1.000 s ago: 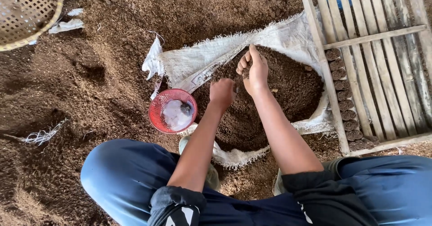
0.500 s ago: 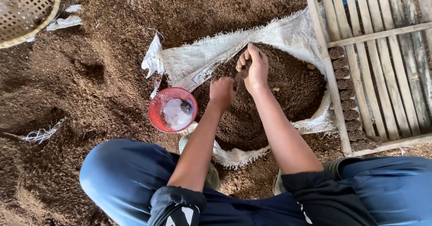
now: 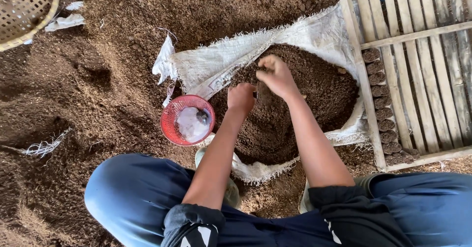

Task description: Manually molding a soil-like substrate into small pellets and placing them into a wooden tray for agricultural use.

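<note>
Both hands are down in the dirt: the left hand (image 3: 241, 98) is balled into a fist, fingers curled in tight, with a small dark item poking out at its thumb side, too tiny to identify, and the right hand (image 3: 276, 75) sits just beside it, fingers bent and pinched together over the heap, though whether it actually grips anything I cannot tell. Under them lies a mound of dark brown soil (image 3: 305, 104), piled in the open mouth of a white woven sack (image 3: 314, 33) whose frayed edges spread out flat on the ground. Just left of the fist, touching the sack's edge, sits a red mesh basket (image 3: 169, 124) with a pale plastic bag inside. Off to the right, a wooden slatted frame (image 3: 418, 35) borders the sack, and a column of small soil-filled pots (image 3: 381, 109) runs along its inner edge. Up in the top left corner, a woven bamboo basket (image 3: 24, 11) peeks in, well apart from the action. Loose brown earth covers the ground (image 3: 98, 55) all around, and the person's knees, in blue trousers (image 3: 132, 193), frame the bottom of the view.
</note>
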